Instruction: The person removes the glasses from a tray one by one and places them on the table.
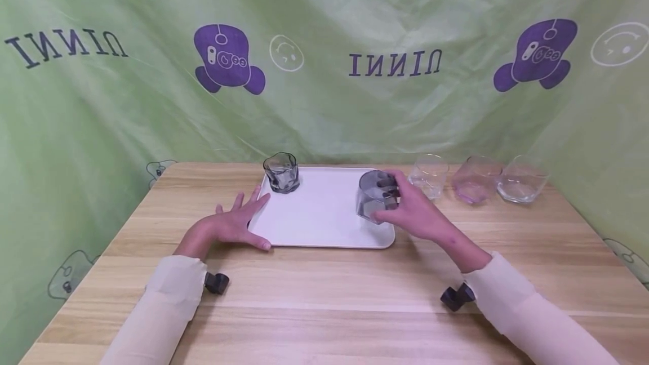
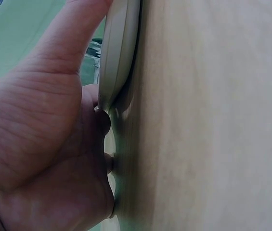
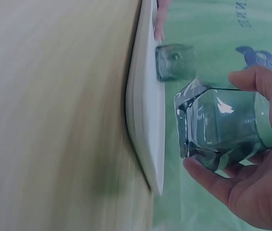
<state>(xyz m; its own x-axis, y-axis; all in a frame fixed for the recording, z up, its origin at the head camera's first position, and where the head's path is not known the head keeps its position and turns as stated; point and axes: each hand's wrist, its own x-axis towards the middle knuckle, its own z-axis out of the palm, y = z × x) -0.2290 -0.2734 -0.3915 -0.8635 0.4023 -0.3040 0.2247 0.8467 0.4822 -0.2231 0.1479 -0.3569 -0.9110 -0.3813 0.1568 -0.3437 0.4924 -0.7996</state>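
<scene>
A white tray lies on the wooden table. A smoky grey glass stands on its far left corner. My right hand grips a second grey glass just above the tray's right side; in the right wrist view that glass hangs clear of the tray, held between thumb and fingers. My left hand lies flat with straight fingers against the tray's left edge; the left wrist view shows the palm by the tray's rim.
Three more glasses stand in a row on the table at the back right: a clear one, a pink one and another clear one. A green printed cloth hangs behind the table.
</scene>
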